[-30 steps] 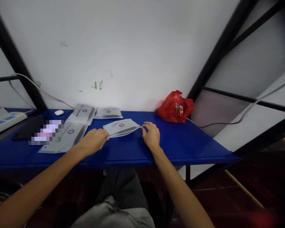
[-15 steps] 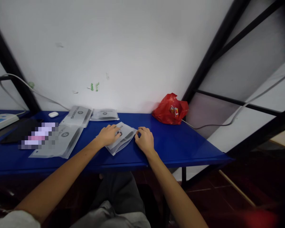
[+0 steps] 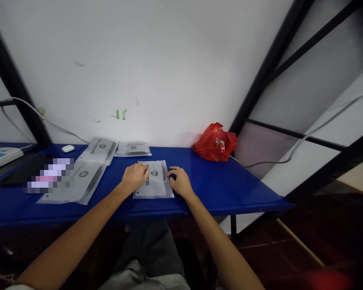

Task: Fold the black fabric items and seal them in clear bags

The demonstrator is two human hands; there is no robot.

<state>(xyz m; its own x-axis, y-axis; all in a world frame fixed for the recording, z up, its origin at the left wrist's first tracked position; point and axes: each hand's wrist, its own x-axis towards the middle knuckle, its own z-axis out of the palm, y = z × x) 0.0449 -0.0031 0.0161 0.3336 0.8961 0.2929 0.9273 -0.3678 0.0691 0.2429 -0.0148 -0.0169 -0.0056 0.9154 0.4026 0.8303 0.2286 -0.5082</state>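
A frosted plastic zip bag point(image 3: 157, 187) with dark printing lies in front of me at the middle of the blue table, its lower edge toward me. My left hand point(image 3: 135, 177) rests on its left side, fingers laid over the printed face. At the right edge of the bag is my right hand point(image 3: 180, 182), its fingers curved, with a gap between thumb and forefinger. Those fingertips touch or nearly touch the bag's edge. What the bag contains is not clear through the plastic.
More printed zip bags lie to the left: a large one point(image 3: 75, 189), one behind it point(image 3: 98, 150) and a smaller one point(image 3: 133, 149) by the wall. A red plastic bag point(image 3: 213, 143) sits at the back right. A white case point(image 3: 68, 148) and a dark tablet point(image 3: 21, 171) lie left.
The zip bag has turned from a slant to lie square with the table edge. My left hand has shifted slightly left, and my right hand has moved slightly left and down.
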